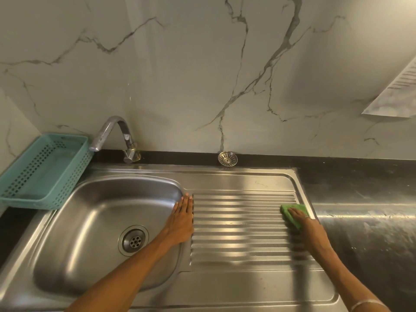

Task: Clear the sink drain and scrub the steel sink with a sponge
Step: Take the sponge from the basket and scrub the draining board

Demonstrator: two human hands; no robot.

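A teal basket (42, 171) sits at nine o'clock, at the left end of a dark counter (360, 183). Just right of it, a curved steel tap (114, 137) rises at ten o'clock, its spout pointing left. Below lies the steel sink (236, 287); its bowl takes up the left side, with the open drain (134, 240) at seven o'clock.

The left hand (182, 218) lies flat on the strip between bowl and ribbed drainboard (243, 228), near the centre, fingers straight and pressed together, pointing to twelve o'clock.

A round strainer (227, 158) rests on the counter ledge behind the sink, at twelve o'clock from the drainboard, well apart from the drain.

At three o'clock the right hand (311, 226) presses a green sponge (292, 212) onto the right edge of the drainboard. Its fingers lie on top of the sponge; whether they are spread or together cannot be told.

A marble-patterned wall (180, 75) fills the top, with a printed sheet (396, 91) at two o'clock.
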